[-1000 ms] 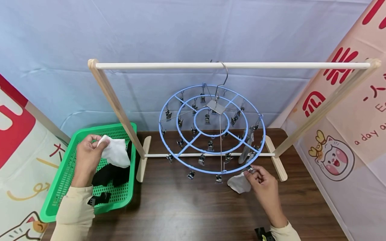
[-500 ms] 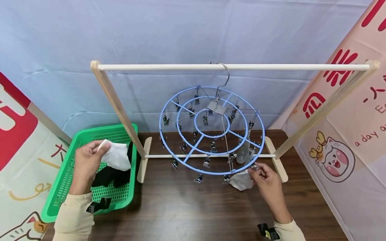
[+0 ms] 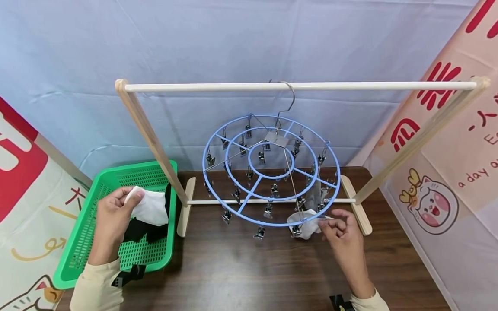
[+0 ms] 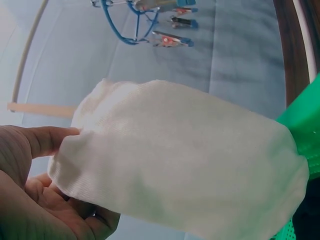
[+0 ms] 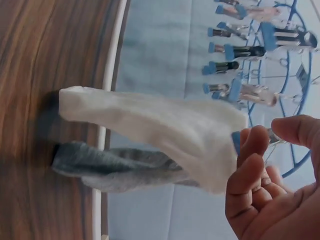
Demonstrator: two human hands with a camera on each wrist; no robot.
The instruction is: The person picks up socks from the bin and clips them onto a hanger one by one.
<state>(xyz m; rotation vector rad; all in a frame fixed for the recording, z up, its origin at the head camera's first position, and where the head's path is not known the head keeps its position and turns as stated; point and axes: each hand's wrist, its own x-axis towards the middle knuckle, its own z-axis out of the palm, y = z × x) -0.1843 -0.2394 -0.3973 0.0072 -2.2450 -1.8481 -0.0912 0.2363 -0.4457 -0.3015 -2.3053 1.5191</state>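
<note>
Our L hand (image 3: 110, 218) pinches a white fabric sock (image 3: 149, 209) over the green plastic basket (image 3: 171, 229), left; R hand (image 3: 344, 237) pinches a blue-tipped metal clip (image 5: 236, 142) by a second white fabric sock (image 5: 165, 122), near right. Let's seat its edge deep b4 release.

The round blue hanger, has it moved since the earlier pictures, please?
Yes: against the straight white rod above, the round blue hanger has turned, its near edge swinging rightward and its far edge leftward.
</note>
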